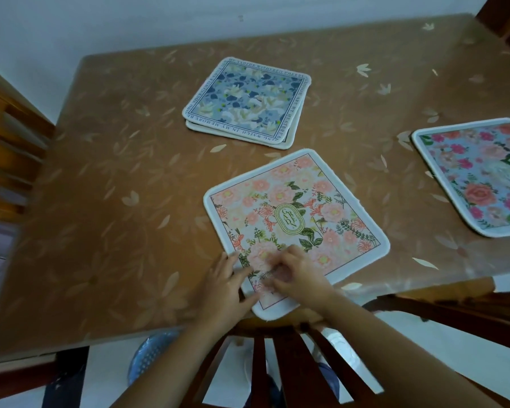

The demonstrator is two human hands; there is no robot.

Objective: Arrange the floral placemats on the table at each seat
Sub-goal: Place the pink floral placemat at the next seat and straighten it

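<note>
Placemats: the pink floral one (295, 222) lies skewed like a diamond at the table's (106, 201) near edge, its near corner under both hands. Left hand (230, 287) rests flat, fingers spread, on the left edge; right hand (295, 273) presses loosely curled, gripping nothing. Squaring it probably needs a turn.

Head camera looking steeply down over the near edge of the worktop (106, 201), sitting close above it, facing the far wall (130, 22)
</note>
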